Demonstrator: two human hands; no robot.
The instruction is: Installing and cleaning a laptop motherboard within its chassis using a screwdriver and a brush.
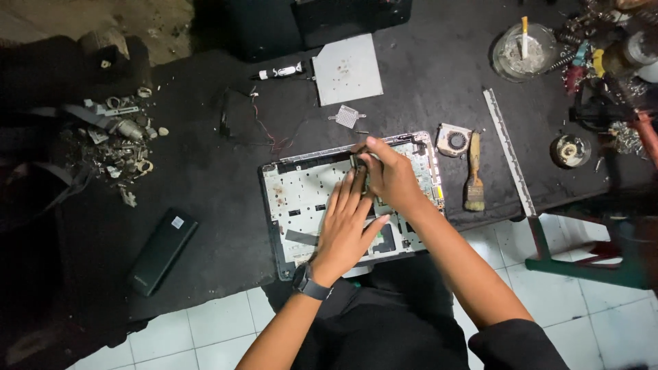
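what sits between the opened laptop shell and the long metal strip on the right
In the head view, a small cooling fan and a wooden-handled brush lie between the laptop shell and the metal strip.

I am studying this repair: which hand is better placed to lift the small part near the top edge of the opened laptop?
Probably the right hand: its fingertips already pinch there. The left hand lies flat on the laptop, steadying it.

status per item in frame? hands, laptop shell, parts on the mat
left hand: flat, palm down on the laptop shell.
right hand: fingertips pinched on a small part at the shell's upper edge.
laptop shell: opened up, metal plate exposed.
fan: removed, lying beside the shell.
brush: lying idle on the mat.
battery pack: out, lying apart on the mat.
metal cover plate: detached, lying flat.
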